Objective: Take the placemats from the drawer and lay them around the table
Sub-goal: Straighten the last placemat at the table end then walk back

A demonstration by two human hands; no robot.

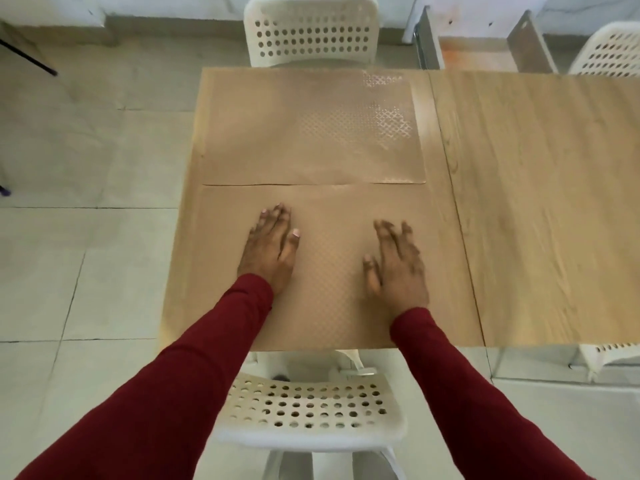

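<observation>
Two tan placemats with a fine lattice pattern lie on the left end of the wooden table (540, 209). The far placemat (311, 129) lies flat by the far edge. The near placemat (329, 271) lies flat along the near edge, its far side touching the far one. My left hand (272, 251) rests palm down on the near placemat's left half, fingers spread. My right hand (398, 263) rests palm down on its right half, slightly blurred. Neither hand grips anything. The open drawer (481, 46) is seen beyond the table at the back right; no placemat is visible in it.
A white perforated chair (311, 407) stands right below me at the near edge, another chair (311, 32) at the far edge. Parts of two more white chairs show at the far right (609, 50) and near right (602, 355). Tiled floor lies to the left.
</observation>
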